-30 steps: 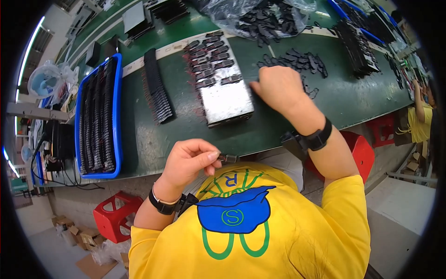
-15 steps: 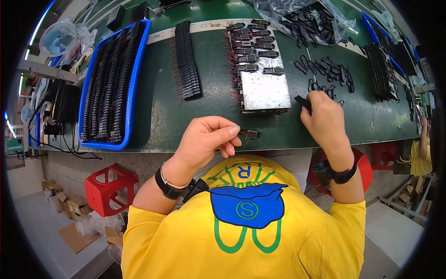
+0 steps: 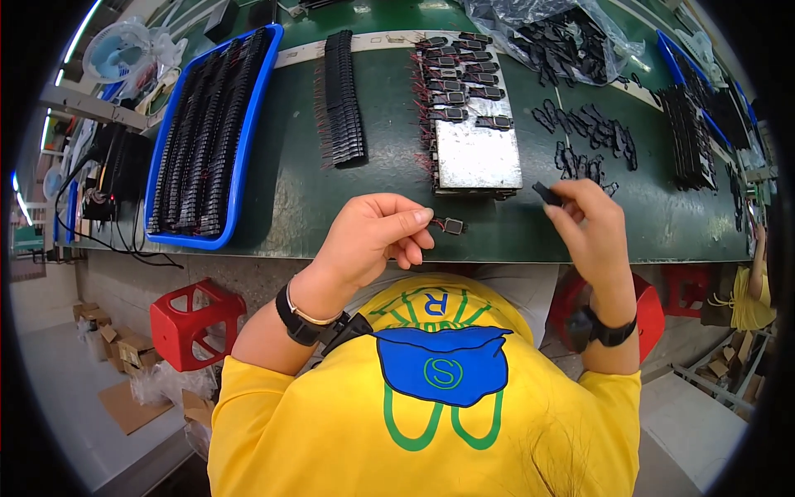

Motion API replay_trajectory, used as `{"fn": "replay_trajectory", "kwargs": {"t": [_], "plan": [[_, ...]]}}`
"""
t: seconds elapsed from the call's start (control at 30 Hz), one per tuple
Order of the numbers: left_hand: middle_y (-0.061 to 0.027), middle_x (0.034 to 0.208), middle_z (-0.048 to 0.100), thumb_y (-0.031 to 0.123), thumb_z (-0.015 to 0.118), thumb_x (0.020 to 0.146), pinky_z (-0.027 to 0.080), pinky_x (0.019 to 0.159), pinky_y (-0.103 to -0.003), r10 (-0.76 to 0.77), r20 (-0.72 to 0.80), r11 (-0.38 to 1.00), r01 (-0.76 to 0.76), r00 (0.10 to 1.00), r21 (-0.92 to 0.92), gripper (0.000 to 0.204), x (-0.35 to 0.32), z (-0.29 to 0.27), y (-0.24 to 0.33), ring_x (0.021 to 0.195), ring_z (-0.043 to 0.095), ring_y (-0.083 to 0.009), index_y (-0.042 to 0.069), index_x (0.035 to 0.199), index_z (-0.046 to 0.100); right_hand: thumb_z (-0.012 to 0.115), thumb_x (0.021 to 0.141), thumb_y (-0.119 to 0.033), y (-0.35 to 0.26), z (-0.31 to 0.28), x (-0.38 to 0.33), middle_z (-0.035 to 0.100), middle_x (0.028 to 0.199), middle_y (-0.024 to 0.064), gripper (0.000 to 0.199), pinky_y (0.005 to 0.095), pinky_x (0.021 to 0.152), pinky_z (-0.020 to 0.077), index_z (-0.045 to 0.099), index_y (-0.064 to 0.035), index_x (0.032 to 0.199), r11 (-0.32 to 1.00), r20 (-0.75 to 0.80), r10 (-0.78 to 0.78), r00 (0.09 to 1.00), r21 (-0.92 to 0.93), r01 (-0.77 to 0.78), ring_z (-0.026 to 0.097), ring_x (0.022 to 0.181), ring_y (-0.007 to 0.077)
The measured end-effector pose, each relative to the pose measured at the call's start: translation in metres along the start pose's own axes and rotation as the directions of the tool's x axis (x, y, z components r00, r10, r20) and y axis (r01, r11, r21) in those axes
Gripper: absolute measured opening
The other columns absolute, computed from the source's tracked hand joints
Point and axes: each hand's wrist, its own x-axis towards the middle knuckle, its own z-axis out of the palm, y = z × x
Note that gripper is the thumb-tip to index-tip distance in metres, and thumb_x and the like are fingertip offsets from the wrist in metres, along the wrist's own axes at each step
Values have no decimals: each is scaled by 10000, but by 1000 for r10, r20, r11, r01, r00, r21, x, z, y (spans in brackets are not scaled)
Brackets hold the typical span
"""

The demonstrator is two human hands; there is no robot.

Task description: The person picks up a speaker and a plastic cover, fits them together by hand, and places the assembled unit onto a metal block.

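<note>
My left hand (image 3: pixel 374 238) pinches a small black component with thin red leads (image 3: pixel 450 225) just above the near edge of the green workbench (image 3: pixel 290 190). To its right, my right hand (image 3: pixel 590 224) holds a small black plastic piece (image 3: pixel 546 194) between thumb and fingertips. The two hands are close together but apart. Just beyond them lies a metal plate (image 3: pixel 474 153) with rows of finished black components on its far half.
A blue tray (image 3: pixel 207 132) full of black parts sits at the left. A stacked row of black parts (image 3: pixel 342 99) lies beside it. Loose black pieces (image 3: pixel 592 132), a plastic bag of them (image 3: pixel 563 33), more trays at right. Red stools (image 3: pixel 197 321) stand below.
My right hand has come back from the loose pile on the bench with a black piece, toward my left hand. The view has shifted, and the left hand still holds its component.
</note>
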Motion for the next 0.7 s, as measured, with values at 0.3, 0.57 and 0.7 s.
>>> {"fn": "replay_trajectory", "kwargs": {"t": [0.3, 0.57, 0.7], "plan": [[-80, 680, 658, 125, 613, 892, 468, 447, -194, -49, 23, 999, 49, 999, -3, 121, 1, 6, 0, 508, 608, -105, 12, 856, 634, 708, 667, 34, -41, 32, -14, 638, 980, 184, 272, 337, 673, 516, 613, 9, 921, 900, -103, -405, 908, 130, 416, 642, 798, 305], [-97, 718, 669, 123, 604, 901, 506, 500, -207, -20, 55, 1000, 19, 998, 18, 128, -6, 8, -8, 548, 628, -121, -2, 899, 635, 708, 659, 34, -51, 50, -13, 659, 944, 177, 282, 349, 682, 538, 606, 15, 922, 879, -88, -454, 887, 121, 462, 658, 788, 324], [-113, 751, 676, 115, 592, 907, 530, 537, -222, -6, 99, 999, 10, 995, -38, 137, -7, 5, -11, 579, 643, -135, -13, 935, 629, 710, 663, 29, -51, 53, -15, 664, 920, 169, 282, 353, 681, 545, 608, 16, 925, 885, -95, -440, 893, 122, 450, 663, 784, 321]]}}
